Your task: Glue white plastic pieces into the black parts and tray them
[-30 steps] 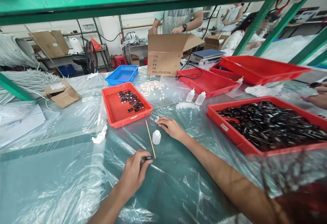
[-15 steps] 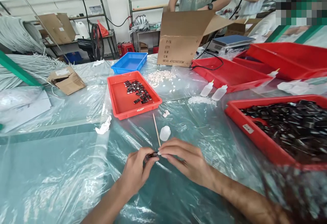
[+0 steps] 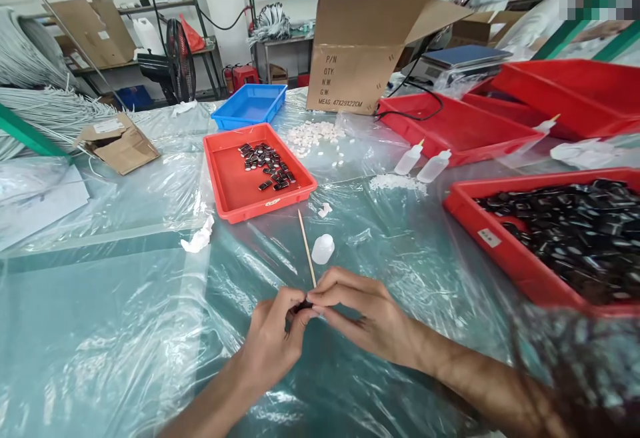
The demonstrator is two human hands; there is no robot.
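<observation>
Between the thumb and fingers of my left hand (image 3: 275,331) is a small black plastic part (image 3: 302,305), largely covered by the fingertips. My right hand (image 3: 357,308) is closed in a pinch and meets the left at this part. A small white piece (image 3: 309,298) at its fingertips is almost hidden. Just beyond the hands lies a thin wooden stick (image 3: 307,248), pointing away from me. Beside it on the right is a small translucent white bottle (image 3: 323,249). A scrap of white tissue (image 3: 325,209) lies farther back.
A red tray (image 3: 220,208) ahead holds several black parts; a blue tray (image 3: 250,120) stands behind it. Small white pieces (image 3: 315,135) are heaped nearby. Two squeeze bottles (image 3: 434,167) lie right of centre. A large red bin (image 3: 520,271) of black parts stands at right. Behind a carton (image 3: 345,78), a person stands.
My right fingertips have come closer against the black part, and the white piece shows less. The view has tipped downward slightly, so the table's things sit higher in the picture.
</observation>
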